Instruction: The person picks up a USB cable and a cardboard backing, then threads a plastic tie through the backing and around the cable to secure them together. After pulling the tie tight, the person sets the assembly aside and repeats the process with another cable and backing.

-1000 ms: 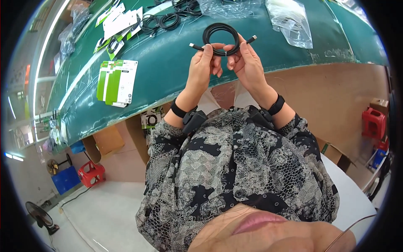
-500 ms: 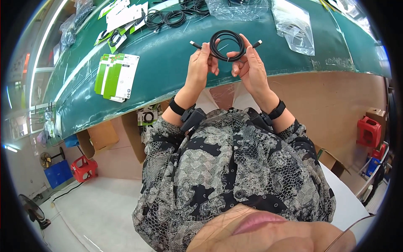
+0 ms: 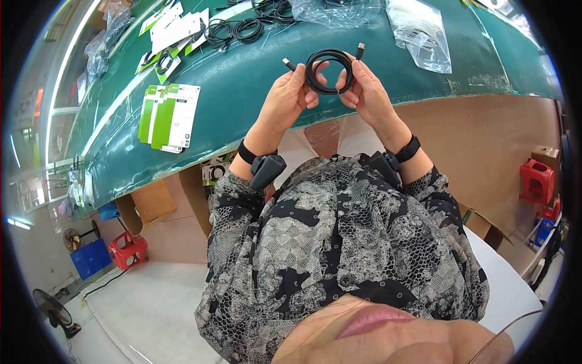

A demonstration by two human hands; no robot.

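Between my two hands hangs a coiled black cable (image 3: 330, 93), held up over the near edge of the green table. My left hand (image 3: 287, 97) pinches the coil's left side, with one plug (image 3: 287, 62) sticking out past the thumb. Closed on the right side of the loop is my right hand (image 3: 368, 94); the other plug (image 3: 360, 51) points up above its fingers. Some fingertips show through the middle of the coil, others are hidden behind it. To the left of my left hand lies a stack of green and white packaging cards (image 3: 168, 118).
Farther back on the green table (image 3: 242, 103) lie several coiled black cables (image 3: 247, 30) and carded cables (image 3: 177, 30). Clear plastic bags (image 3: 424, 36) rest at the back right. Below the table edge stand cardboard boxes (image 3: 154, 200) and red stools (image 3: 128, 250).
The coil has turned and tilted slightly in my hands. The right plug now points up rather than out to the right. My right hand has shifted its grip on the loop.
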